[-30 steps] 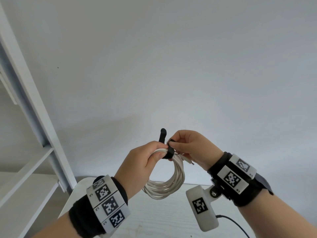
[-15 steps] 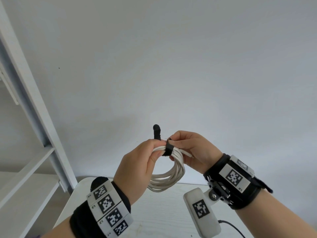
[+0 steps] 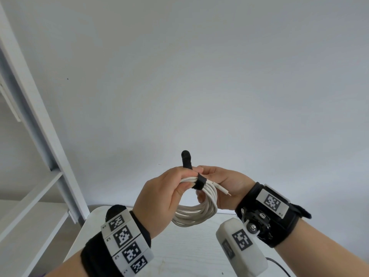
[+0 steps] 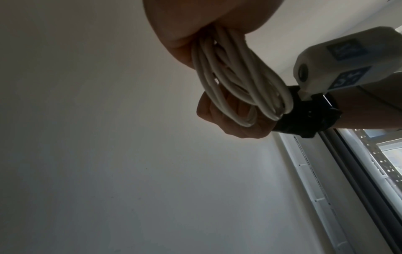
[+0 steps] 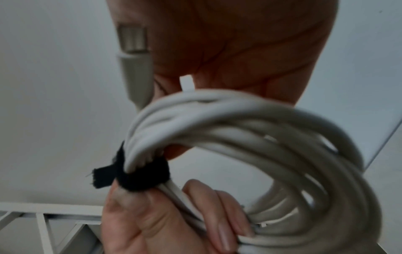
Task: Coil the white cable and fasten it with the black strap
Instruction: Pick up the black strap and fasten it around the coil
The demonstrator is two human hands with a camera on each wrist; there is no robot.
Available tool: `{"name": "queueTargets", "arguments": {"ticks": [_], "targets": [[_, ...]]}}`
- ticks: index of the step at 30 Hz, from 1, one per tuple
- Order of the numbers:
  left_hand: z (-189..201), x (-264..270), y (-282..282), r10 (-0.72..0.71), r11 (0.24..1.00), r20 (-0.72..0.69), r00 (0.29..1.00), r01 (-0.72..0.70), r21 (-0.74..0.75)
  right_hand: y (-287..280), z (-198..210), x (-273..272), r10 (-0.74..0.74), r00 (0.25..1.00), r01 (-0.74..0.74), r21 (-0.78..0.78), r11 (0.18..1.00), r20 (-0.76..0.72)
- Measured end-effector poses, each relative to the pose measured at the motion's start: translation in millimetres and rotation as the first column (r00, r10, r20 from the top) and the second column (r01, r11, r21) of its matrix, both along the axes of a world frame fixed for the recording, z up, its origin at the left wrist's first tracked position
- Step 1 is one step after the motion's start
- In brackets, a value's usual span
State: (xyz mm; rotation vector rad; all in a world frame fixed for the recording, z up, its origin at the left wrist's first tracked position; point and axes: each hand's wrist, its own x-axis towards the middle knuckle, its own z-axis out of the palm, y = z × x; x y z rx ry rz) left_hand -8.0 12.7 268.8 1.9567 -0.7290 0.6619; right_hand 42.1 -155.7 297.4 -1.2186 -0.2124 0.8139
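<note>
The white cable [image 3: 199,213] is coiled into several loops and held in the air between both hands. My left hand [image 3: 165,193] grips the top of the coil, thumb under it. The black strap [image 3: 199,183] is wrapped round the bundle just right of that thumb, and its free tail [image 3: 187,159] sticks straight up. My right hand [image 3: 220,186] is behind the coil with fingers curled, its fingertips at the base of the tail. A plug end [image 3: 224,190] lies across the right palm. In the right wrist view the strap [image 5: 141,177] circles the cable [image 5: 272,137] above the left fingers [image 5: 219,214]. The left wrist view shows the loops [image 4: 234,77] hanging.
A white tabletop [image 3: 189,252] lies below the hands, with a thin black wire [image 3: 279,266] at its right. A white shelf frame [image 3: 40,126] stands at the left. A plain wall [image 3: 199,76] is behind. A window frame [image 4: 359,171] shows in the left wrist view.
The strap tail has shifted left and now stands upright between the hands. My right hand has turned its palm toward me, showing the cable's plug end. The coil stays in both hands.
</note>
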Motion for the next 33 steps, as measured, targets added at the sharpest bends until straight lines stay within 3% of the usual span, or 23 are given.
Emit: {"name": "queueTargets", "arguments": {"ticks": [8, 16, 22, 27, 30, 33], "targets": [[4, 1, 2, 0.034, 0.999, -0.03, 0.999, -0.033, 0.028, 2, -7, -7, -0.101, 0.989, 0.096, 0.054, 0.994, 0.108], [16, -4, 0, 0.017, 1.0, -0.103, 0.995, -0.019, -0.018, -2, -10, -9, 0.001, 0.994, -0.02, 0.172, 0.985, 0.109], [19, 0, -1, -0.033, 0.998, -0.175, 0.984, 0.023, -0.056, 7, -11, -6, 0.022, 0.994, -0.038, 0.148, 0.988, 0.108], [15, 6, 5, 0.005, 0.996, -0.177, 0.984, 0.011, 0.088, 1, -14, 0, 0.031, 0.979, -0.025, -0.035, 0.999, 0.2], [6, 10, 10, 0.069, 0.989, -0.191, 0.979, -0.043, 0.14, -2, -11, 7, 0.008, 0.927, 0.119, -0.315, 0.941, 0.376], [1, 11, 11, 0.09, 0.987, -0.254, 0.963, -0.052, 0.155, -6, 2, 15, -0.039, 0.841, 0.278, -0.371, 0.886, 0.539]]}}
